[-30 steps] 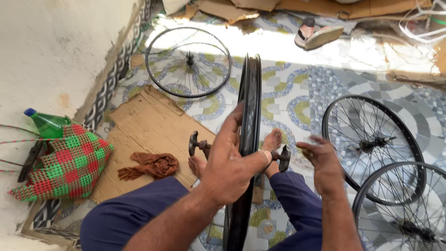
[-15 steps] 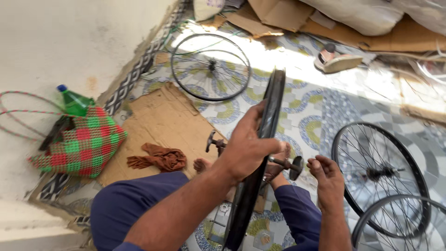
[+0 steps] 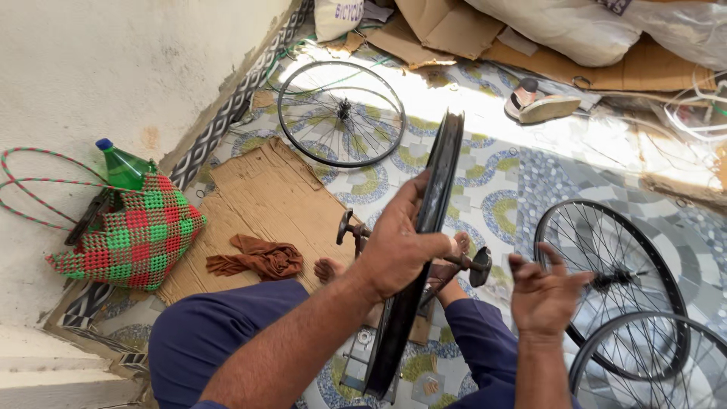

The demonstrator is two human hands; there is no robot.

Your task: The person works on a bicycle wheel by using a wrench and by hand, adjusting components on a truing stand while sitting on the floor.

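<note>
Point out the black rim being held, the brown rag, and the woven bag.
black rim (image 3: 439, 170), head view, on its upper edge above the left hand.
brown rag (image 3: 261, 259), head view, on the middle of its folds.
woven bag (image 3: 136, 236), head view, on its red-and-green side.
</note>
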